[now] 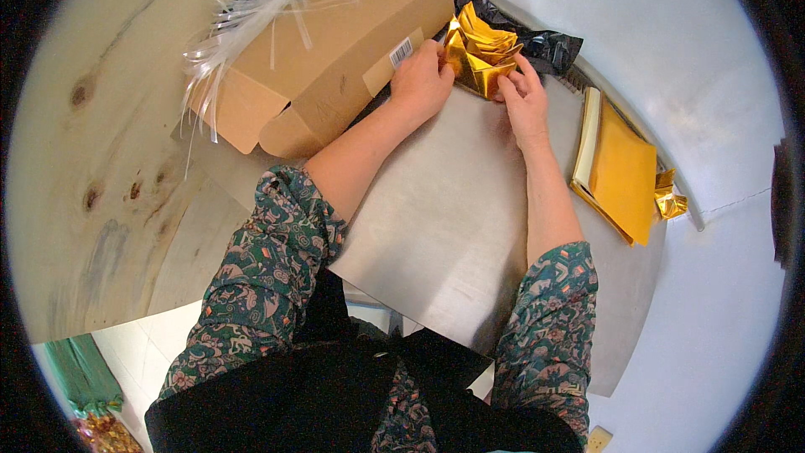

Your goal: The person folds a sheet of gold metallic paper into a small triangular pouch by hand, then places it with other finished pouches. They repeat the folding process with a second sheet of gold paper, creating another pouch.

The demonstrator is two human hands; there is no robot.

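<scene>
A stack of shiny gold folded foil paper (480, 54), with pointed peaks, sits at the far side of the grey board, between my two hands. My left hand (422, 82) has its fingertips on the stack's left side, beside the cardboard box. On the right side, my right hand (523, 101) grips the lower corner with bent fingers and thumb. Part of each hand's grip is hidden behind the folds.
Left of my arms lies a brown cardboard box (335, 42) with clear plastic strips (260, 13) on it. Black plastic (549, 49) lies behind the foil. A pad of yellow sheets (625, 172) and a small gold folded piece (669, 195) lie right, near the wall.
</scene>
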